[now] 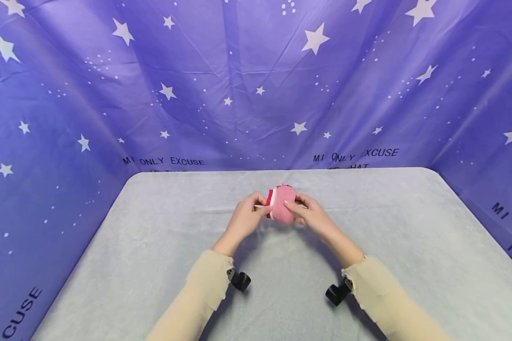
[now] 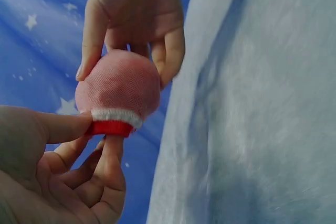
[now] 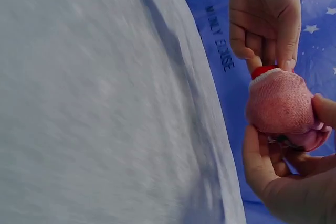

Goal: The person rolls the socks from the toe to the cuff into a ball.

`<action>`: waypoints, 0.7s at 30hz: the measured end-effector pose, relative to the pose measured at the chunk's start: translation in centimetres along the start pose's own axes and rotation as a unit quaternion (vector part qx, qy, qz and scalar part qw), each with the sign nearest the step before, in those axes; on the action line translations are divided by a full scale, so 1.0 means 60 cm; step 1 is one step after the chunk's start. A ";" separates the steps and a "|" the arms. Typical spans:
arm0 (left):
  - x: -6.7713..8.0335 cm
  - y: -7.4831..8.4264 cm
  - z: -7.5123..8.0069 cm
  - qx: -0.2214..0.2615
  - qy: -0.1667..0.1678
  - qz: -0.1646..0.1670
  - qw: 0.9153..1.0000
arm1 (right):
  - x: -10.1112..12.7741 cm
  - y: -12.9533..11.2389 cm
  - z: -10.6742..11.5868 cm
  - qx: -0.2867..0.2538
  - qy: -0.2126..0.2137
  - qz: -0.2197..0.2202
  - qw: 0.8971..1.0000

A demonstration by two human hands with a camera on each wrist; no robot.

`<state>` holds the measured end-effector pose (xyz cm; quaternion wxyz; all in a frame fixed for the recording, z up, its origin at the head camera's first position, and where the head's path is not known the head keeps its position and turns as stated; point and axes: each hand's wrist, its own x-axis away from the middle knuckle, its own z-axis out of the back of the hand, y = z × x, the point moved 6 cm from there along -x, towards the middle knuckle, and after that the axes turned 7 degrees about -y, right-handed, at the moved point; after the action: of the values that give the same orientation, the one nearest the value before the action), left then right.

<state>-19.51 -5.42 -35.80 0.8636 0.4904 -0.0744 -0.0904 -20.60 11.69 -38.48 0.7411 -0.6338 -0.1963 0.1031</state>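
Observation:
Both hands hold a balled-up pink knit sock (image 1: 284, 204) with a white and red cuff, raised over the table's far half. At the cuff, the thumb and fingers of my left hand (image 1: 248, 215) pinch the red edge (image 2: 109, 128). My right hand (image 1: 313, 215) grips the rounded pink body from the opposite side, thumb on the near face. Seen from the right wrist, the sock (image 3: 281, 100) has folds and a dark patch at the end near the right fingers. The palm side of the right hand (image 2: 139, 11) shows above the ball in the left wrist view.
A pale grey cloth covers the table (image 1: 162, 213). Behind it and along both sides hangs a purple-blue curtain (image 1: 222, 85) with white stars and printed lettering. Black wrist cameras (image 1: 241, 280) sit at the cuffs of the cream sleeves (image 1: 196, 289).

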 end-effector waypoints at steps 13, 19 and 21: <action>-0.052 -0.043 -0.029 -0.024 -0.021 0.074 0.997 | -0.047 0.037 0.024 0.025 0.006 -0.075 0.997; -0.051 -0.051 -0.028 0.022 -0.024 0.079 0.996 | -0.040 0.037 0.038 0.007 0.001 -0.063 0.998; -0.049 -0.055 -0.023 0.031 -0.023 0.082 0.996 | -0.036 0.036 0.047 0.008 -0.001 -0.058 0.998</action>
<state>-22.34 -5.26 -39.42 0.8505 0.5071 -0.1369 -0.0282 -23.51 13.73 -40.60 0.7505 -0.6153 -0.2327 0.0625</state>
